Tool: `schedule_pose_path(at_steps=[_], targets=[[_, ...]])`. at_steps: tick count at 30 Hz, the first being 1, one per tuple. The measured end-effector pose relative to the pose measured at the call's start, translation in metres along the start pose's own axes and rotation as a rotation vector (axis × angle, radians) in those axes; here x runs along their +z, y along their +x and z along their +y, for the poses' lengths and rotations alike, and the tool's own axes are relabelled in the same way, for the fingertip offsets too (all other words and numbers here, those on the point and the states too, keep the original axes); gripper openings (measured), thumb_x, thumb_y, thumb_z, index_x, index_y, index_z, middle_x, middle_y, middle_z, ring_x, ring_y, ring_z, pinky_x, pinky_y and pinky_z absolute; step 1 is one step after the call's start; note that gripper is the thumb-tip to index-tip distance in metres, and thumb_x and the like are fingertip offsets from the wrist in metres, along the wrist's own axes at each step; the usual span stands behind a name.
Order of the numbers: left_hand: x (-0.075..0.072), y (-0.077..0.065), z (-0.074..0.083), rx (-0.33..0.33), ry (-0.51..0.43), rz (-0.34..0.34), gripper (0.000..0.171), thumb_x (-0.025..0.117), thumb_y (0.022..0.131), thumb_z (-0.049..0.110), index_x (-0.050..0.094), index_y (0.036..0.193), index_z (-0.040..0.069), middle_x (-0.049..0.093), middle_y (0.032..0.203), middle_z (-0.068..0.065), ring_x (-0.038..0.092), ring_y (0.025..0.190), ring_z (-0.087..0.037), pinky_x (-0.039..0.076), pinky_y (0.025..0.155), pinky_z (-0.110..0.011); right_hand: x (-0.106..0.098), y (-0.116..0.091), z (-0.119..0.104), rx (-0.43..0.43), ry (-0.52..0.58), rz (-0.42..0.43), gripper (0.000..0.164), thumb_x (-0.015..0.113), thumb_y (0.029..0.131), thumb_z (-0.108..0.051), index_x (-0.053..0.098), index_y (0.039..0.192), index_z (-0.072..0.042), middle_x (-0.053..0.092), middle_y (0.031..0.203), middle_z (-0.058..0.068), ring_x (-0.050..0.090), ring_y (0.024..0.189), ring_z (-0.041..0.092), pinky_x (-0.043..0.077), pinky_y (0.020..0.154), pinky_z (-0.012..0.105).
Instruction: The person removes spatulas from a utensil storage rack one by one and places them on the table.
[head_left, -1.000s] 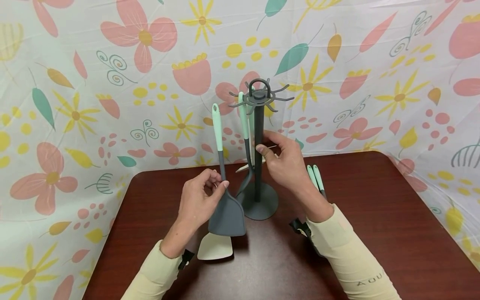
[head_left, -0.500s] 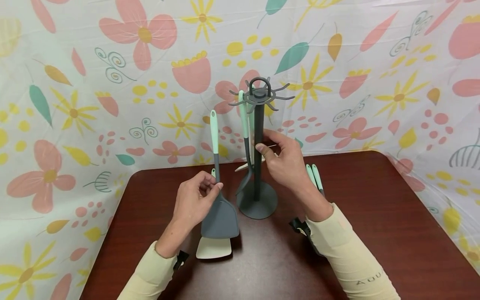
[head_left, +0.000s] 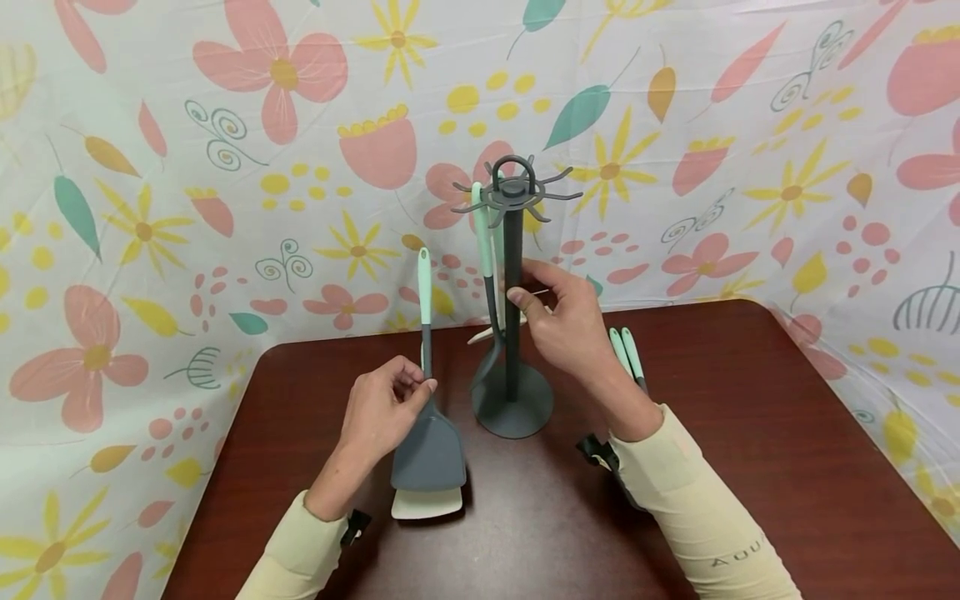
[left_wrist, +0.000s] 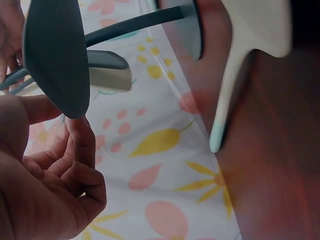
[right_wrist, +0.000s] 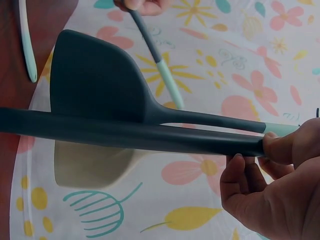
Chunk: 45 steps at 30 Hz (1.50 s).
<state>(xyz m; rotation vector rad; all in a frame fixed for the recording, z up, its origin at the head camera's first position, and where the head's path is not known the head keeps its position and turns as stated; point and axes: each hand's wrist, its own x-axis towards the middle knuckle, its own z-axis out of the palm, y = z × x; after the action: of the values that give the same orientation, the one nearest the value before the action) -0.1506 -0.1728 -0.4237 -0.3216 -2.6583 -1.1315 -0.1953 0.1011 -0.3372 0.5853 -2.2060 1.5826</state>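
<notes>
My left hand (head_left: 378, 412) pinches the shaft of a grey spatula (head_left: 429, 454) with a mint handle pointing up. The blade hangs down in front of a cream spatula (head_left: 427, 505), which lies on the table and is mostly covered in the head view. My right hand (head_left: 566, 325) grips the dark pole of a utensil stand (head_left: 512, 358) with thumb and fingers. From its hook ring hang another grey spatula (right_wrist: 95, 75) and a cream utensil (right_wrist: 90, 167), both left of or behind the pole. In the left wrist view the held spatula's blade (left_wrist: 57, 55) is above the fingers.
Two mint-handled utensils (head_left: 630, 354) lie right of the stand, partly hidden by the right forearm. The stand's round base (head_left: 525, 417) rests on the dark wooden table (head_left: 750, 417). A flowered cloth (head_left: 300, 192) hangs behind the table's far edge.
My left hand has moved left and down with the grey spatula, away from the stand and over the cream spatula. The right hand stays on the pole.
</notes>
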Motion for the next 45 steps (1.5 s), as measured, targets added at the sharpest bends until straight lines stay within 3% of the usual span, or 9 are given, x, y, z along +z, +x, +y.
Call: schedule_pose_path(at_steps=[27,45], targets=[[0.006,-0.015,-0.043,-0.171,0.094,-0.101,0.014,0.08,0.097,0.029,0.072,0.092,0.018,0.067,0.076,0.008,0.059,0.068,-0.011,0.047,0.062,-0.032,0.001,0.0,0.001,-0.004,-0.004,-0.005,0.022,0.069,0.104,-0.008,0.076,0.125,-0.009,0.077,0.106,0.012,0.069,0.093,0.014,0.057,0.079,0.037],[0.015,-0.023,-0.068,-0.248,0.13,-0.167,0.016,0.08,0.097,0.032,0.073,0.09,0.019,0.066,0.077,0.006,0.055,0.062,-0.013,0.044,0.06,-0.033,0.001,0.0,-0.001,-0.011,-0.005,-0.003,0.023,0.069,0.104,-0.007,0.076,0.125,-0.009,0.077,0.106,0.011,0.069,0.093,0.015,0.054,0.076,0.027]])
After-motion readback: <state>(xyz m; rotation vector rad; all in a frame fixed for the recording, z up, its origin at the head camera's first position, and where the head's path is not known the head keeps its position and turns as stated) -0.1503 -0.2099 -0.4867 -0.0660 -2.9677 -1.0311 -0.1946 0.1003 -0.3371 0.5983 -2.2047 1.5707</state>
